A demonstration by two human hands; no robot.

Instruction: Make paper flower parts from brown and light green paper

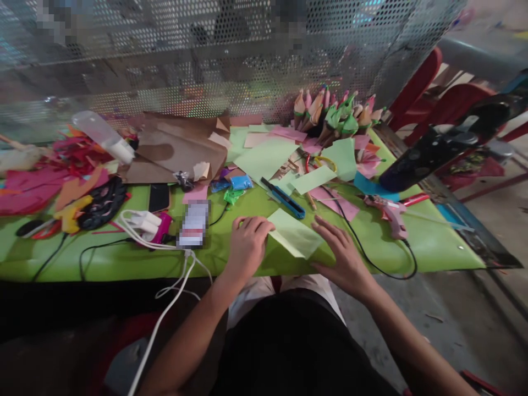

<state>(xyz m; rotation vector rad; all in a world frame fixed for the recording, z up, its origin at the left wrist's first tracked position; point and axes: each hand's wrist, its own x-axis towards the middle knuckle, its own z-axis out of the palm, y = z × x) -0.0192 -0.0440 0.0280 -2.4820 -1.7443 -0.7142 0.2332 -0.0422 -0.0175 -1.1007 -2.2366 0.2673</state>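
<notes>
A small sheet of light green paper [295, 234] lies on the green table cover in front of me, between my two hands. My left hand [248, 242] is closed, its bent fingers on the left edge of the paper; the thumb is mostly hidden. At the paper's right side is my right hand [340, 252], open with fingers apart and holding nothing. Just beyond the sheet a blue utility knife [284, 198] lies at a slant. Farther back are larger light green sheets [266, 157] and a light green strip [314, 179].
A pink glue gun [391, 214] lies at right, its black cord curving toward my right hand. Behind it a dark bottle [424, 159] stands. Paper cones [340, 113] cluster at the back. Left are a lit phone [194, 223], white cables [165, 313] and brown paper [177, 146].
</notes>
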